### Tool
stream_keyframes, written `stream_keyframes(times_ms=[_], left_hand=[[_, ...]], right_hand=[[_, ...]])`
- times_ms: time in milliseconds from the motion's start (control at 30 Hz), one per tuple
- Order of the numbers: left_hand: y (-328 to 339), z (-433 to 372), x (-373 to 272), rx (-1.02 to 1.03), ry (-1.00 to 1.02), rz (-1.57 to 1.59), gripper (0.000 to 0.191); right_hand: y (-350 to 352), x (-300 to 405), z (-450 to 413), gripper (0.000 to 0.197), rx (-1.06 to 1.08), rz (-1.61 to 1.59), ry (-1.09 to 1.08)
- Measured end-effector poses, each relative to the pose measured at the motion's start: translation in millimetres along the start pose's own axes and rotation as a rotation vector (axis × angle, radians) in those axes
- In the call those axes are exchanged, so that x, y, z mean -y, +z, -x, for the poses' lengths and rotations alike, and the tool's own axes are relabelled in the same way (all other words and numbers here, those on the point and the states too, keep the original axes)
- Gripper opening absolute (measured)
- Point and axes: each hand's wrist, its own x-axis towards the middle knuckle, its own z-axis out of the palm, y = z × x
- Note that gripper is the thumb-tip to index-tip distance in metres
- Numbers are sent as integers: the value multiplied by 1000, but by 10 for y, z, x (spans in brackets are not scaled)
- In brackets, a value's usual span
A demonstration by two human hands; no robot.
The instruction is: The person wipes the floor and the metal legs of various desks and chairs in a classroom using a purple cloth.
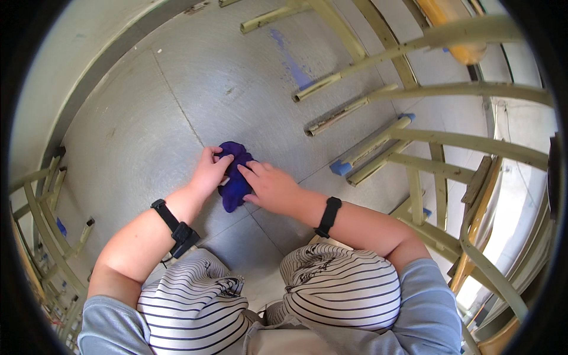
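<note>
A crumpled dark purple cloth is bunched low over the floor in front of my knees. My left hand grips its left side, thumb and fingers pinching the fabric. On the opposite side, my right hand has its fingertips on the cloth and its thumb at the lower right edge. A small white bit shows beside my left fingers; what it is cannot be told. The palms and the underside of the cloth are hidden.
Grey tiled floor spreads ahead, with a bluish-purple smear near the chair legs. Pale green metal chair frames crowd the right, one foot wrapped in blue. More metal legs stand at left, below a pale wall.
</note>
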Motion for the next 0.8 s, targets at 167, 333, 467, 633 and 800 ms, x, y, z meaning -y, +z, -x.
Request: stream_keyframes(times_ms=[167, 333, 467, 633, 800], left_hand=[[-163, 178, 70, 251, -5, 353, 48], [-421, 31, 386, 75, 226, 228, 36], [-502, 7, 428, -131, 329, 286, 33], [-652, -2, 415, -148, 372, 279, 36], [-857, 15, 525, -147, 347, 219, 37]], right_hand=[[-71, 211, -89, 86, 156, 119, 94], [382, 215, -489, 67, 209, 421, 82], [583, 257, -596, 57, 52, 406, -14], [226, -35, -682, 48, -11, 440, -278], [-111, -437, -992, 35, -112, 485, -283]])
